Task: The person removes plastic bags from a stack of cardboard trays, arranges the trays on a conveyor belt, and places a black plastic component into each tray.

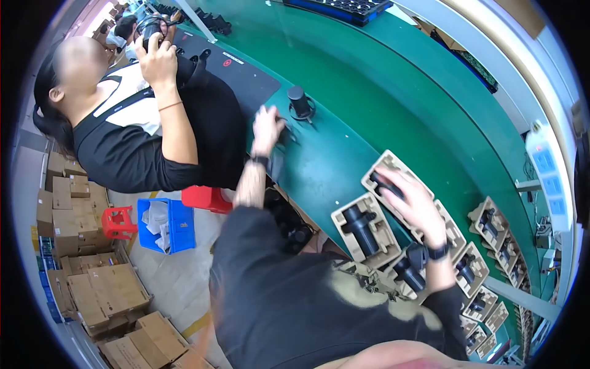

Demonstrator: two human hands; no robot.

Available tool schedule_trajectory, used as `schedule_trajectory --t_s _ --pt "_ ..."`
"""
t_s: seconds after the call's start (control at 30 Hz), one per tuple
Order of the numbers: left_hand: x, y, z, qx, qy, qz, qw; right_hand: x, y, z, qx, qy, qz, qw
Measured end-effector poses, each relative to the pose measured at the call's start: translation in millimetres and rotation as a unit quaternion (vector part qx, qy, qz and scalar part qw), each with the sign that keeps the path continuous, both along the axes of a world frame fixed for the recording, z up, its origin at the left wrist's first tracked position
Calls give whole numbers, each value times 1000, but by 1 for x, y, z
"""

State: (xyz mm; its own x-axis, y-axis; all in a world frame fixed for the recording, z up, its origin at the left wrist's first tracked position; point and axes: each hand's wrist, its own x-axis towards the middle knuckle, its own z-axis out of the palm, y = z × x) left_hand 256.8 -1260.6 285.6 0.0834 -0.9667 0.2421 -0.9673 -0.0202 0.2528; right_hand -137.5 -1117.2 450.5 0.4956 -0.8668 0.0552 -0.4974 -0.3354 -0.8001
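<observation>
My left hand (267,132) reaches over the green bench with its fingers curled on a small black part (285,133); its shape is partly hidden. Just beyond it a black microphone (297,101) stands upright in a ring-like mount. My right hand (416,200) is closed around a black cylindrical piece (387,184) at a moulded pulp tray (399,161). Beside that, another pulp tray (344,216) holds a black microphone (361,230) lying down. Closer to my body, a black microphone (409,274) lies in a further tray, partly behind my right arm.
At the left a co-worker (129,141) raises a black ringed device (152,34). More filled pulp trays (472,270) line the bench at the right. A blue crate (182,227), red stools (119,222) and cardboard boxes (104,294) stand on the floor. A power strip (549,175) hangs far right.
</observation>
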Motion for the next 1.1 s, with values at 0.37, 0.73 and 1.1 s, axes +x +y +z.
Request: schedule_trajectory --t_s 0.37,0.73,1.1 --pt "-46 377 -8 -74 545 456 700 224 -249 -149 -154 277 127 940" --pt "-85 258 90 -25 790 187 584 -168 100 -4 6 -263 -219 940" --pt "-412 372 77 541 804 -189 160 -424 651 -30 -114 -459 -821 320"
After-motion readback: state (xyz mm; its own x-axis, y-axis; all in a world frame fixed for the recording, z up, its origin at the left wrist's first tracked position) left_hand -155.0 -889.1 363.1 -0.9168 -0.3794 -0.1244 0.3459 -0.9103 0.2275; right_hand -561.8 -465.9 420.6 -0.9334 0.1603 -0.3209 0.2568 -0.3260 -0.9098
